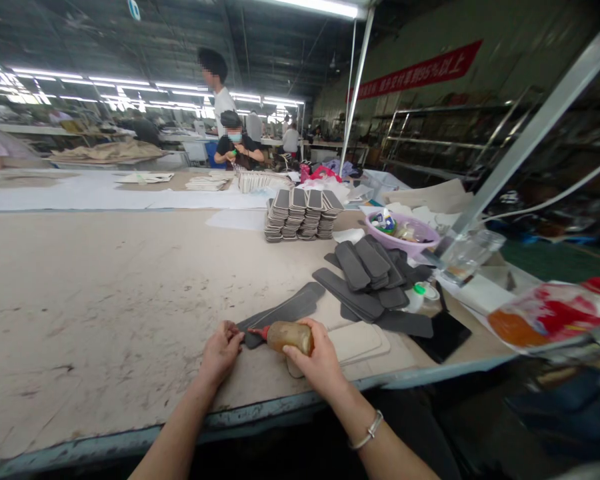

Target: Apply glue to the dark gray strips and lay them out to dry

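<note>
My right hand (320, 357) is wrapped round a glue bottle (291, 337), a brownish squeeze bottle with a red nozzle. The bottle lies nearly level and its nozzle points left, over long dark grey panels (290, 307) on the table. At the near left end of those panels, my left hand (223, 350) pinches the edge of one between thumb and fingers. Beside my right hand lie cream panels (357, 341) with rounded corners, partly covered by the hand.
Loose dark panels (375, 267) are heaped to the right. Stacked panels (303, 217) stand behind. A lilac basin (403, 230), a black tablet-like slab (443, 337) and a metal post (525, 140) are at right. A masked person (237, 150) sits across the table.
</note>
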Demonstrator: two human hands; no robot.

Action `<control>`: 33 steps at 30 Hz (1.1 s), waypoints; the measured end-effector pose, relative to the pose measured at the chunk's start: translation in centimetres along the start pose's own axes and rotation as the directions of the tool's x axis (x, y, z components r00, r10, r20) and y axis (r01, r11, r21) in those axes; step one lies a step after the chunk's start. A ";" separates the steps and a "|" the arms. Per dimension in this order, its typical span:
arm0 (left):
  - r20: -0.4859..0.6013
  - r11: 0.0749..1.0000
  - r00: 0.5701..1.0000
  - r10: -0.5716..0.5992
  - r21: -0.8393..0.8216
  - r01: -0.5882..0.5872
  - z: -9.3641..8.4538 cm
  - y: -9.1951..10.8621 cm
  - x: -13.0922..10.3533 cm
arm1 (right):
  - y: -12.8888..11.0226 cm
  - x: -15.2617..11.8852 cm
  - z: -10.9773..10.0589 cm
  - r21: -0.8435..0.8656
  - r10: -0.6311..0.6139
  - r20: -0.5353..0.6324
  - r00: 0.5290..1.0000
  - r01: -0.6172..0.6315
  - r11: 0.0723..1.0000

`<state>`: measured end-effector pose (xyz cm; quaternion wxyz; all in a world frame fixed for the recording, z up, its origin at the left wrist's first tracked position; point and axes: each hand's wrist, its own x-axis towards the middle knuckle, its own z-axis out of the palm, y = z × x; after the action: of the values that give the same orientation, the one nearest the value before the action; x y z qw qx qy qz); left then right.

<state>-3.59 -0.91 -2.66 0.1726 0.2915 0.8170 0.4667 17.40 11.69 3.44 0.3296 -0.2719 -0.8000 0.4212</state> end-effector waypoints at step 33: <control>0.019 0.998 0.998 -0.061 -0.032 0.062 -0.3 0.8 0.2 | 3.2 2.2 -7.2 -0.281 0.054 -0.371 0.927 -0.168 0.945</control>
<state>-3.66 -0.70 -1.79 0.1990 0.2677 0.8162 0.4717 21.91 18.41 4.44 0.3989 -0.4374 -0.7652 0.2530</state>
